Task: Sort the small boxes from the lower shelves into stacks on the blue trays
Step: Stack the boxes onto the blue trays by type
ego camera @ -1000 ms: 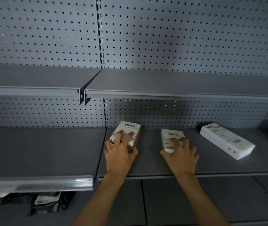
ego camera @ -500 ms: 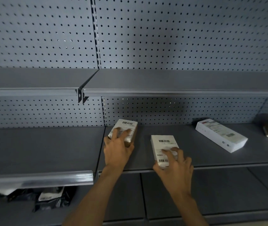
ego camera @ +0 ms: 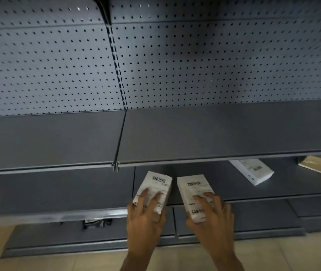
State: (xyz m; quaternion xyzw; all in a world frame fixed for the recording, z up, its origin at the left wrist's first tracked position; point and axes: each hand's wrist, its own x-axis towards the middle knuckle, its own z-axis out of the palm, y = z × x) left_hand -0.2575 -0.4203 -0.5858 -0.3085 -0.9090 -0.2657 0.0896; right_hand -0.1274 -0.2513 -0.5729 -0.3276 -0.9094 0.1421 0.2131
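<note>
Boxes drawn fwd since 0.5 s ago, now at front lip of lower shelf (ego camera: pixel 62 194): left hand (ego camera: pixel 146 218) grips left box (ego camera: pixel 153 189), right hand (ego camera: pixel 212 218) grips right box (ego camera: pixel 193 192), side by side, just apart. Long white box (ego camera: pixel 252 171) still lies further back, to the right.

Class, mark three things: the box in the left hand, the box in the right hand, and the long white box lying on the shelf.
left-hand box (ego camera: pixel 156 185): head view, labelled top face.
right-hand box (ego camera: pixel 194 188): head view, labelled top face.
long white box (ego camera: pixel 250 171): head view, top face beside its barcode.
</note>
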